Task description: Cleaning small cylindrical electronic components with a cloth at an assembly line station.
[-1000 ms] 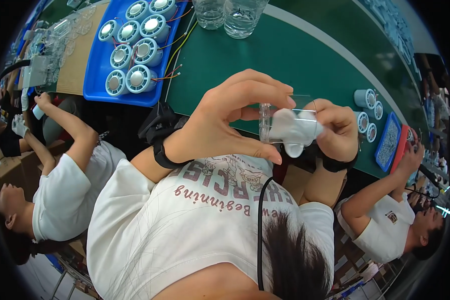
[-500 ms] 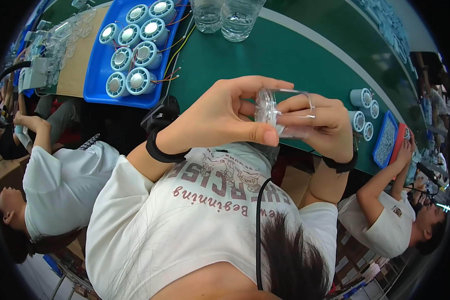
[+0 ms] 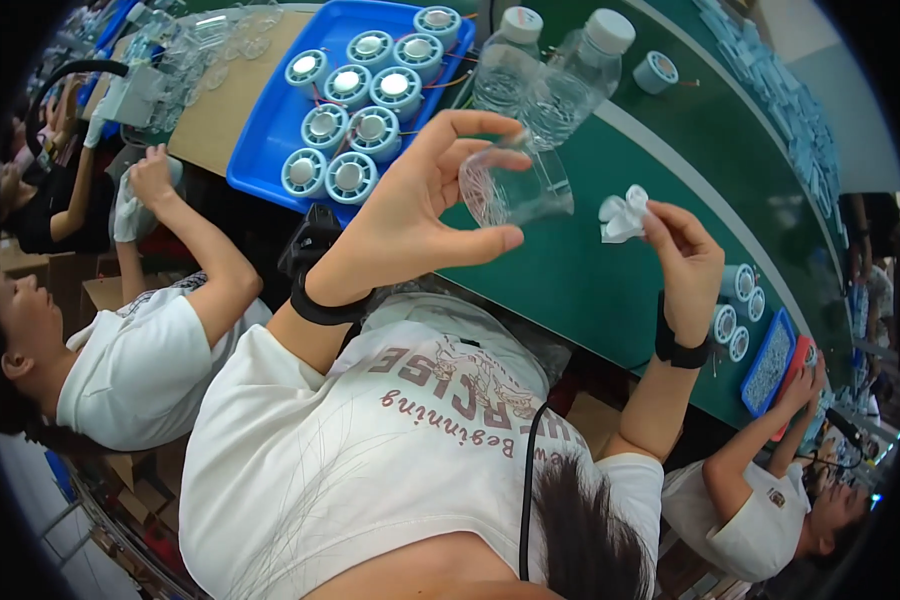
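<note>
1. L hand point(image 3: 395, 235): thumb & fingers curved wide, holding clear round plastic cup point(image 3: 522, 190) over green tabletop point(image 3: 540, 295).
2. R hand point(image 3: 688, 265): fingertips pinched tight on crumpled white tissue point(image 3: 622, 214), just R of cup, not touching.
3. Blue plastic tray point(image 3: 268, 115) w/ pale-blue round units point(image 3: 348, 87) up L; 2 clear capped bottles point(image 3: 582, 78) behind cup.

Garment: one white, short-sleeved fabric T-shirt point(image 3: 340, 470) — its chest bore a reddish-brown print point(image 3: 470, 385) of lettering and line-drawn figures. Wristwear: a black band point(image 3: 322, 305) circled the left wrist, a second black band point(image 3: 682, 352) the right. Cabling: one thin black cable point(image 3: 526, 490) lay down the front — beside long, loose hair point(image 3: 590, 535).
</note>
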